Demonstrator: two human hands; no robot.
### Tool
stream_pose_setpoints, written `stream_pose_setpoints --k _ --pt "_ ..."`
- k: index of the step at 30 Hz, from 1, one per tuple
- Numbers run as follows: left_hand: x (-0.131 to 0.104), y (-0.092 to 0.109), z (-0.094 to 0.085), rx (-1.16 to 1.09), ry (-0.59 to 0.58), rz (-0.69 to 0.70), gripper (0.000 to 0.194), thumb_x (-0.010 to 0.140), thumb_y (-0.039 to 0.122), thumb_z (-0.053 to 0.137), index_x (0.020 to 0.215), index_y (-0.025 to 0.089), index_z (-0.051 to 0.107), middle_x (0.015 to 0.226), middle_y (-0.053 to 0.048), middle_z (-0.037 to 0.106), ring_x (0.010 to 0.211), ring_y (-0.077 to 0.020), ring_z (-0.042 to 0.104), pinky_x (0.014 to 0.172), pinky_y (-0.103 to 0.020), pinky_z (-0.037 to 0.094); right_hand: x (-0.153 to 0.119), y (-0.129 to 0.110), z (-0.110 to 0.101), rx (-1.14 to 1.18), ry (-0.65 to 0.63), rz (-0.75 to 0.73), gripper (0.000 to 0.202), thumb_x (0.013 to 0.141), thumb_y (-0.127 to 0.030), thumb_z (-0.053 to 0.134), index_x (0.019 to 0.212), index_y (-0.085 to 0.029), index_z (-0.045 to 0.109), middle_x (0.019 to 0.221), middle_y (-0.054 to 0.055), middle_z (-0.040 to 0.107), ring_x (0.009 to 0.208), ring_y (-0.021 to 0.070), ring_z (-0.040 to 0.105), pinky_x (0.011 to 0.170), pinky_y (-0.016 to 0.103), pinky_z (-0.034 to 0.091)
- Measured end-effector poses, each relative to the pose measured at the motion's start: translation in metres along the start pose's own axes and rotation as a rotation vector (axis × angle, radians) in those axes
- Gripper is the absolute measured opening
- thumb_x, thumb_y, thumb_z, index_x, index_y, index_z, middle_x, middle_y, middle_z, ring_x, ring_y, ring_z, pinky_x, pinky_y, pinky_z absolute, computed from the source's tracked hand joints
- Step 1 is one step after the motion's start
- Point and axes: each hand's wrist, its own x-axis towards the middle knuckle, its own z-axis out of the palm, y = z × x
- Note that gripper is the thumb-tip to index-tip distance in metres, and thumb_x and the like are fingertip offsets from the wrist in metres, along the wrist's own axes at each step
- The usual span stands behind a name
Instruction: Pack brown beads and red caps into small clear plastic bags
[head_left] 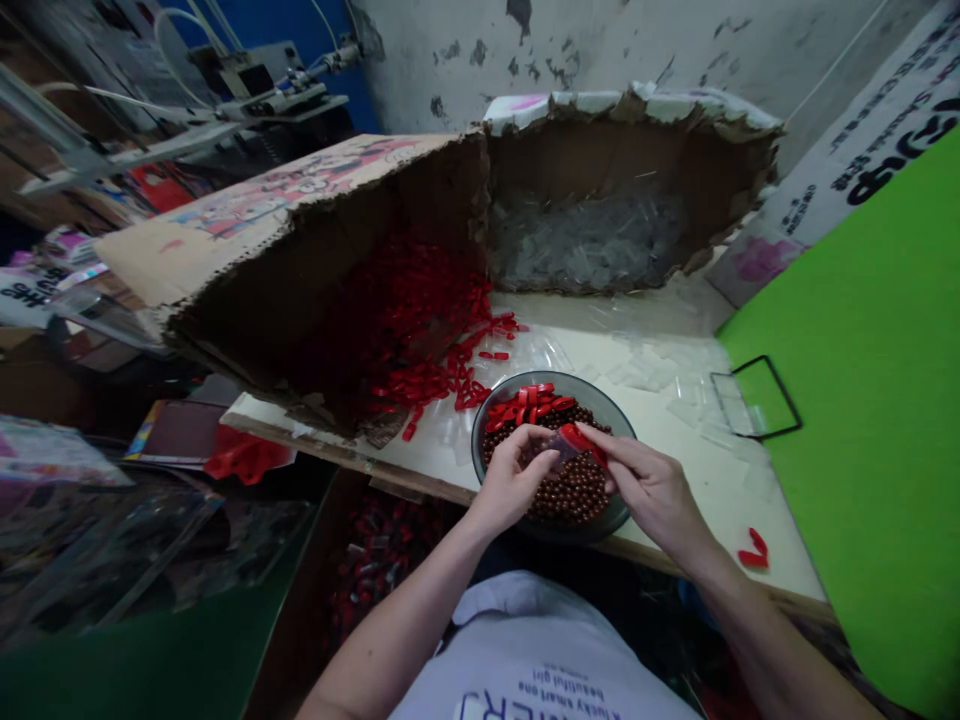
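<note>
Over a round grey bowl [616, 410] my two hands meet. Brown beads [568, 492] fill much of the bowl, with red caps [531, 402] heaped at its far side. My left hand [517, 475] pinches a small clear container [562, 448]. At the container's top, my right hand [646, 480] holds a red cap [576, 436] between thumb and fingers. Whether the cap is fully seated cannot be made out, nor can the container's contents.
A cardboard box [217, 240] at the left spills red caps [427, 320]. Behind, another box [630, 140] holds clear containers [592, 240]. Loose red caps [754, 552] lie right, near a green panel [885, 400]. Below the table edge, a carton holds red-capped pieces [386, 550].
</note>
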Motion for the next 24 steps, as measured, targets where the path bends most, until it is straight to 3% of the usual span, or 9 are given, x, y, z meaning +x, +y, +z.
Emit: stream_pose_setpoints --k 9,16,18,20,22,24 --pt "-0.004 0.0 -0.001 -0.076 -0.077 -0.095 0.03 0.081 0.033 0.062 0.102 0.012 0.063 0.077 -0.003 0.063 0.06 -0.0095 0.058 0.055 -0.021 0.049 0.003 -0.003 0.001 -0.109 -0.095 -0.119 0.045 0.087 -0.012 0.041 0.126 -0.022 0.061 0.116 0.003 0.069 0.102 0.017 0.065 0.092 0.03 0.051" --pt "-0.006 -0.006 0.001 -0.102 -0.016 -0.109 0.035 0.081 0.037 0.062 0.105 0.011 0.065 0.074 -0.003 0.064 0.055 -0.0089 0.057 0.048 -0.018 0.045 0.006 -0.001 0.015 -0.034 -0.085 -0.075 0.045 0.087 -0.014 0.039 0.125 -0.02 0.062 0.123 0.003 0.065 0.111 0.0182 0.062 0.102 0.035 0.045" --pt "-0.004 -0.005 0.001 -0.116 -0.016 -0.115 0.035 0.081 0.036 0.062 0.104 0.01 0.065 0.073 -0.004 0.064 0.055 -0.0085 0.057 0.048 -0.018 0.044 0.008 -0.002 0.014 0.021 -0.093 -0.011 0.043 0.086 -0.016 0.04 0.122 -0.021 0.064 0.115 0.004 0.069 0.102 0.0189 0.065 0.096 0.037 0.049" --pt "-0.002 -0.002 0.002 -0.157 -0.03 -0.128 0.034 0.081 0.036 0.062 0.103 0.01 0.065 0.075 -0.004 0.064 0.055 -0.0083 0.058 0.049 -0.018 0.045 0.012 -0.004 0.01 0.119 -0.124 0.098 0.04 0.088 -0.021 0.041 0.121 -0.022 0.064 0.091 0.003 0.073 0.076 0.0166 0.067 0.076 0.033 0.055" --pt "0.001 0.002 0.002 -0.212 -0.038 -0.146 0.033 0.08 0.037 0.064 0.101 0.011 0.063 0.076 -0.003 0.064 0.055 -0.0082 0.059 0.049 -0.018 0.046 0.015 -0.004 0.009 0.257 -0.132 0.205 0.038 0.09 -0.028 0.042 0.121 -0.022 0.063 0.07 0.0 0.066 0.054 0.0128 0.058 0.055 0.027 0.051" --pt "0.003 0.004 0.004 -0.261 -0.035 -0.172 0.034 0.078 0.037 0.066 0.099 0.012 0.061 0.076 -0.003 0.065 0.054 -0.0081 0.059 0.048 -0.017 0.045 0.016 -0.004 0.012 0.387 -0.033 0.26 0.036 0.091 -0.035 0.044 0.12 -0.021 0.062 0.068 -0.001 0.06 0.051 0.0112 0.052 0.05 0.024 0.046"
